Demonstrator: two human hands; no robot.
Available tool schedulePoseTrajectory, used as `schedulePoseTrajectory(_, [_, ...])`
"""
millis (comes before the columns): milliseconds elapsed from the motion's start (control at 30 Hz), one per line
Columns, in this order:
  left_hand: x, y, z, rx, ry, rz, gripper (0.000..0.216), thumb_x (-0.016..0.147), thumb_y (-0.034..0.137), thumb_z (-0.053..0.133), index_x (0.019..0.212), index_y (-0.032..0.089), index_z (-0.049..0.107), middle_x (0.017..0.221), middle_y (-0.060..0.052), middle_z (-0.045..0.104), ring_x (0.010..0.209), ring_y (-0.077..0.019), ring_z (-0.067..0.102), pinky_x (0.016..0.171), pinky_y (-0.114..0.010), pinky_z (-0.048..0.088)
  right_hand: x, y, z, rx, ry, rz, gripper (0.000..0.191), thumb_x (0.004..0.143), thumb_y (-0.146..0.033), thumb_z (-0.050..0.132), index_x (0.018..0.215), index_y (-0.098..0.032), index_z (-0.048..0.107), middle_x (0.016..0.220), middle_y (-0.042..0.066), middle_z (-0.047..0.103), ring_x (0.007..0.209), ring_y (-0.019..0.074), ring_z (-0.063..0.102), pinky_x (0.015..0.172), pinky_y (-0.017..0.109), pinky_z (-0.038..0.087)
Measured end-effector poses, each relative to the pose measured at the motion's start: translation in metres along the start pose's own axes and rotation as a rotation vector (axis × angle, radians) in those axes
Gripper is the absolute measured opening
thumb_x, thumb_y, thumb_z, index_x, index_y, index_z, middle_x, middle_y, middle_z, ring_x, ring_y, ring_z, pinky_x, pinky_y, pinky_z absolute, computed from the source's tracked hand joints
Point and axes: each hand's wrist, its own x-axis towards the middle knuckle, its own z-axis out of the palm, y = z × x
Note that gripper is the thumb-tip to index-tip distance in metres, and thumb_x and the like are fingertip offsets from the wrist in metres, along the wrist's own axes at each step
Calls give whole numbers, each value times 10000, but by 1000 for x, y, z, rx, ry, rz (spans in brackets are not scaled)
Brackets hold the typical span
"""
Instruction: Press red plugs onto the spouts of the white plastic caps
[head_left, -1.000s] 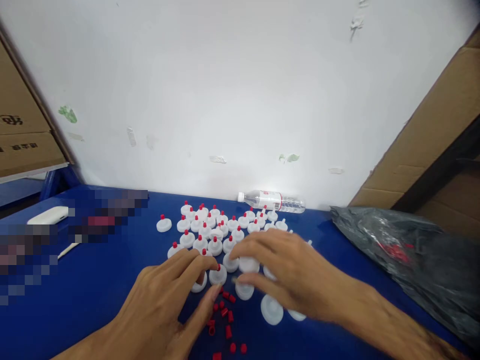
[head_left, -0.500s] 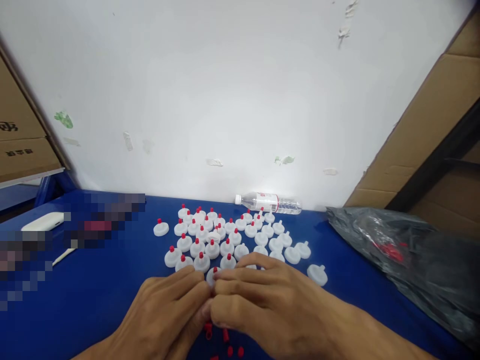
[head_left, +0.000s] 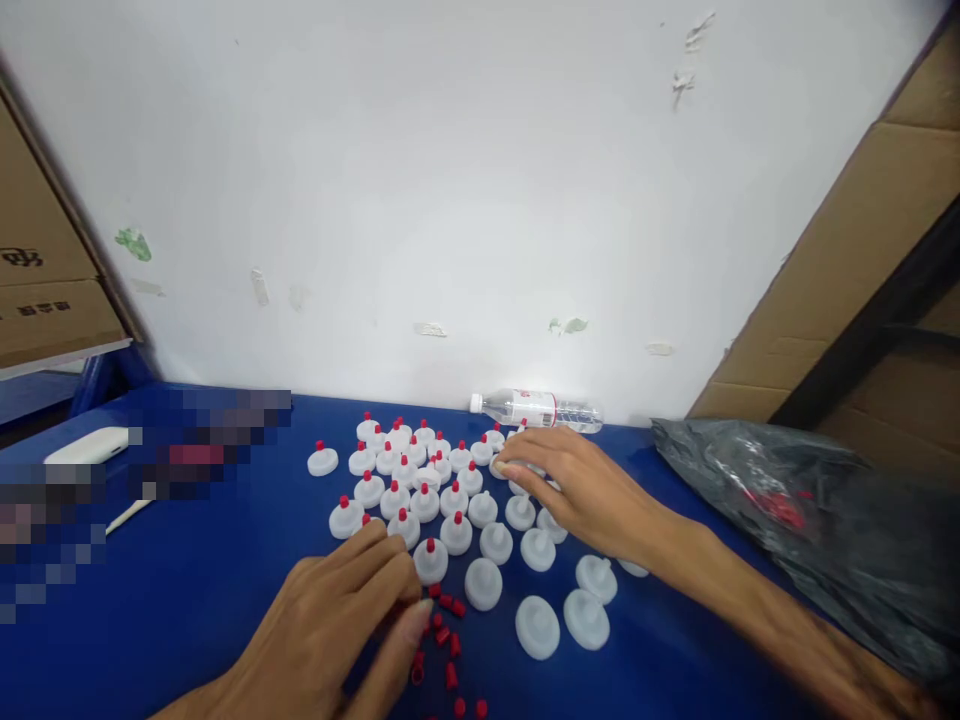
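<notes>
My left hand (head_left: 341, 610) is closed at the front, fingers curled and thumb near the index finger; what they hold, if anything, is hidden. Beside its thumb lie several small red caps (head_left: 451, 676). My right hand (head_left: 574, 480) reaches over white round lids at the back right, thumb and fingers apart, its fingertips by a lid (head_left: 497, 466). White lids with red caps on their nozzles (head_left: 424, 503) stand in the middle and left. Bare-nozzled white lids (head_left: 538, 550) sit to the right, several under or near my right hand. Closest to me is a tilted lid (head_left: 538, 628).
A clear plastic bottle (head_left: 536, 410) lies along the white wall (head_left: 450, 200). At right is a grey plastic bag (head_left: 825, 540) with red pieces showing. A white device (head_left: 88, 446) and a thin pale stick (head_left: 129, 515) lie at left on the blue table (head_left: 225, 580).
My hands have moved apart. The right one has gone from the front middle to the back right, uncovering white lids and red caps; the left one stays about where it was.
</notes>
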Motion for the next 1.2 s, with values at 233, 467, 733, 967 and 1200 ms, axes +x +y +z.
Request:
schedulePoseTrajectory(233, [-6, -6, 13, -71, -128, -6, 204, 1063, 134, 427, 1082, 256, 589, 994, -4, 647, 888, -151, 644, 655, -276, 476, -1, 1, 10, 69, -194, -19, 329, 1142, -320, 415, 1115, -228, 730, 1105, 25, 794, 1073, 217, 696, 997, 404, 491])
schedulePoseTrajectory(467, [-9, -6, 17, -78, -107, 31, 264, 1051, 105, 444, 1177, 269, 609, 1051, -1, 664, 909, -138, 665, 628, -257, 467, -1, 4, 7, 59, -181, -5, 362, 1146, -378, 407, 1209, -247, 739, 1178, 20, 792, 1114, 217, 696, 1025, 412, 475])
schedulePoseTrajectory(733, [-15, -6, 19, -31, -225, 23, 305, 1033, 168, 462, 1256, 320, 605, 1133, 6, 730, 1046, -194, 714, 729, -291, 569, -3, 15, 8, -54, -10, 122, 407, 1141, -364, 377, 1119, -176, 737, 1069, 98, 769, 1032, 286, 665, 950, 500, 478])
schedulePoseTrajectory(967, [-14, -8, 20, -19, -266, 17, 308, 1027, 154, 440, 1247, 315, 584, 1131, 10, 723, 1021, -188, 712, 715, -294, 562, -6, 11, 15, -11, -95, 66, 384, 1151, -364, 361, 1116, -244, 725, 1130, 31, 785, 1070, 237, 706, 965, 445, 506])
schedulePoseTrajectory(1200, [-11, -7, 15, 25, -243, -5, 335, 1050, 121, 398, 1295, 291, 551, 1153, -19, 701, 1041, -176, 712, 719, -280, 555, -4, -2, -2, 1, 76, 90, 188, 1040, -390, 638, 1118, -219, 650, 1116, 66, 724, 938, 225, 691, 803, 380, 544])
